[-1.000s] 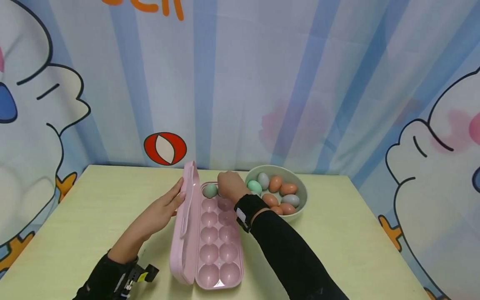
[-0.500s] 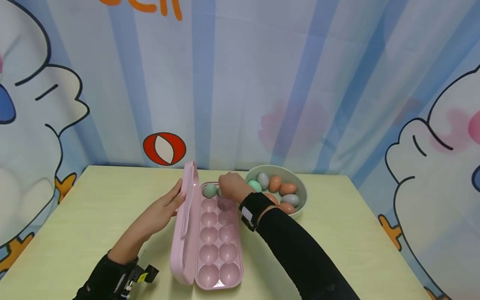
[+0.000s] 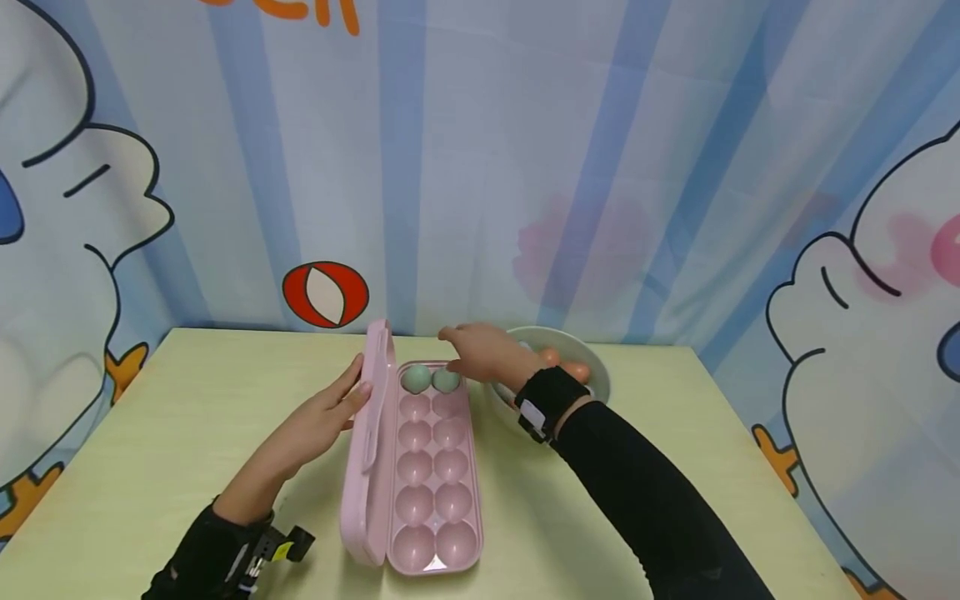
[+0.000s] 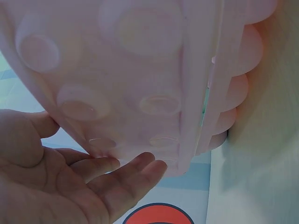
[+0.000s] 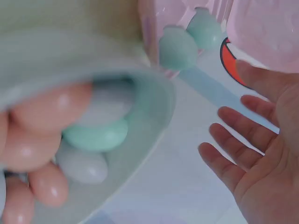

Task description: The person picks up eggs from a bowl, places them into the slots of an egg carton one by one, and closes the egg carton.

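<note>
tabletop (image 3: 528, 521), pale yellow, under pink carton (image 3: 432, 462), striped cloth (image 3: 480, 167) behind

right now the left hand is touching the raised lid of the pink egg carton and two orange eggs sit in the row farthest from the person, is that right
Not quite: the two eggs in that row are green, not orange, as the head view shows. The rest stands: the left hand touches the raised lid.
</note>
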`<action>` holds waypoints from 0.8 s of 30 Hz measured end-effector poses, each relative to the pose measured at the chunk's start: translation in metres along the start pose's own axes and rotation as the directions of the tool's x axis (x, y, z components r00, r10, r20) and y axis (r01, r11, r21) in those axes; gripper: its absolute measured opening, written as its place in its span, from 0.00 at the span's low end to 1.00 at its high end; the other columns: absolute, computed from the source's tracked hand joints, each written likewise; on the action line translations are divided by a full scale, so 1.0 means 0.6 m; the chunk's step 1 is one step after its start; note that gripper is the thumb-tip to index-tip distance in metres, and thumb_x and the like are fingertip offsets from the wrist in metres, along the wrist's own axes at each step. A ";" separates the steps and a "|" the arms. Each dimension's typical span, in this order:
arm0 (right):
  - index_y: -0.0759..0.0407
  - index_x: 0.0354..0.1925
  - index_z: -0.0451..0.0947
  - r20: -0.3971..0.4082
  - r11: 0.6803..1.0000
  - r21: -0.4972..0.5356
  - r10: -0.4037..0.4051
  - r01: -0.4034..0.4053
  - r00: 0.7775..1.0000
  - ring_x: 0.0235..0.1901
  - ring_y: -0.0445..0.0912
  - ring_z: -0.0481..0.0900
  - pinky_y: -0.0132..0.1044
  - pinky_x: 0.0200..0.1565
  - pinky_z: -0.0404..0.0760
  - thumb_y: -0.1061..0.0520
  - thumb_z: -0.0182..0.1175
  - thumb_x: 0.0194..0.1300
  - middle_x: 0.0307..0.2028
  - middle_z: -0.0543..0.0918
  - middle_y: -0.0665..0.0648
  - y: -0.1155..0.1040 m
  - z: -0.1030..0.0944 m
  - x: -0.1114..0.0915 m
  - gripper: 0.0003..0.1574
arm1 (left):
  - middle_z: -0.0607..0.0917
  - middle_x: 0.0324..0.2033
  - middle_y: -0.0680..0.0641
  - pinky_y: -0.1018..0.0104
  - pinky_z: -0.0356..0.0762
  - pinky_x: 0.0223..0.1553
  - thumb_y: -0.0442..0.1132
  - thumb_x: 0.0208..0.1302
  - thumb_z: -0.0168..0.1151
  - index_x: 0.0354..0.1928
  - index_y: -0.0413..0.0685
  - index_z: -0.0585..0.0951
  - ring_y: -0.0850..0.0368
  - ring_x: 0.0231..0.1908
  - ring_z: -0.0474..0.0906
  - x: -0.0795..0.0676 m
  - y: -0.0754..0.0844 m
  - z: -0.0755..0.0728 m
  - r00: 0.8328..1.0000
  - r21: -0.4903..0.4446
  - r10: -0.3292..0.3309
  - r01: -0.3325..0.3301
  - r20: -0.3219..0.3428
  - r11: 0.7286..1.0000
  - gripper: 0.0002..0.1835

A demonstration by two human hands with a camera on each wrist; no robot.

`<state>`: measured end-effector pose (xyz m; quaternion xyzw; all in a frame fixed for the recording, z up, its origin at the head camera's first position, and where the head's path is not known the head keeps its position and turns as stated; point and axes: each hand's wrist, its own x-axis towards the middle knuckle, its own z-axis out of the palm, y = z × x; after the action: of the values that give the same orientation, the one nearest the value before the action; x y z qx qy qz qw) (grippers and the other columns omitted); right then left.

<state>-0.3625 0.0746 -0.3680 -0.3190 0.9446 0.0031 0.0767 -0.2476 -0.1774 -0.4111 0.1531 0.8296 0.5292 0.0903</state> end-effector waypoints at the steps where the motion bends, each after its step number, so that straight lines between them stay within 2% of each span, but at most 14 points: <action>1: 0.55 0.69 0.66 -0.002 1.000 0.003 -0.013 0.013 1.000 0.60 0.54 0.73 0.45 0.58 0.73 0.49 0.60 0.70 0.62 0.74 0.59 0.005 -0.003 -0.005 0.33 | 0.44 0.76 0.42 0.42 0.69 0.60 0.59 0.75 0.42 0.78 0.51 0.40 0.37 0.72 0.50 0.000 0.000 0.000 1.000 -0.005 0.002 -0.002 0.003 1.000 0.40; 5: 0.54 0.70 0.66 -0.009 0.998 0.006 -0.066 0.066 0.998 0.64 0.54 0.68 0.46 0.63 0.69 0.45 0.62 0.68 0.65 0.71 0.59 0.031 -0.008 -0.022 0.36 | 0.43 0.76 0.42 0.43 0.70 0.59 0.58 0.75 0.44 0.78 0.53 0.39 0.37 0.72 0.50 0.001 0.000 0.000 1.000 -0.017 0.011 -0.011 0.008 1.000 0.40; 8: 0.51 0.71 0.64 -0.003 0.997 0.010 -0.071 0.071 0.997 0.67 0.54 0.63 0.46 0.66 0.66 0.42 0.62 0.67 0.67 0.67 0.58 0.049 -0.010 -0.033 0.39 | 0.43 0.76 0.42 0.43 0.71 0.59 0.57 0.75 0.45 0.78 0.55 0.39 0.37 0.71 0.51 0.002 -0.001 0.000 1.000 -0.028 0.017 -0.017 0.008 0.999 0.40; 17: 0.46 0.74 0.59 0.049 0.995 0.104 0.003 -0.008 0.999 0.70 0.56 0.58 0.50 0.66 0.64 0.36 0.59 0.66 0.72 0.61 0.59 0.102 -0.016 -0.063 0.45 | 0.43 0.77 0.42 0.43 0.71 0.59 0.57 0.75 0.45 0.78 0.59 0.39 0.37 0.71 0.51 0.002 -0.005 -0.002 1.000 -0.050 0.011 -0.010 0.020 0.999 0.39; 24: 0.45 0.74 0.59 0.105 0.976 0.187 0.091 -0.110 0.990 0.69 0.56 0.60 0.50 0.65 0.65 0.37 0.60 0.66 0.71 0.61 0.58 0.149 -0.011 -0.080 0.44 | 0.43 0.77 0.42 0.43 0.72 0.58 0.56 0.76 0.45 0.78 0.59 0.39 0.37 0.71 0.52 0.002 -0.004 -0.001 0.999 -0.055 0.027 -0.026 0.023 0.998 0.39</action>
<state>-0.3796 0.1747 -0.3583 -0.2614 0.9506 -0.0691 0.1522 -0.2495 -0.1785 -0.4129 0.1676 0.8116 0.5512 0.0971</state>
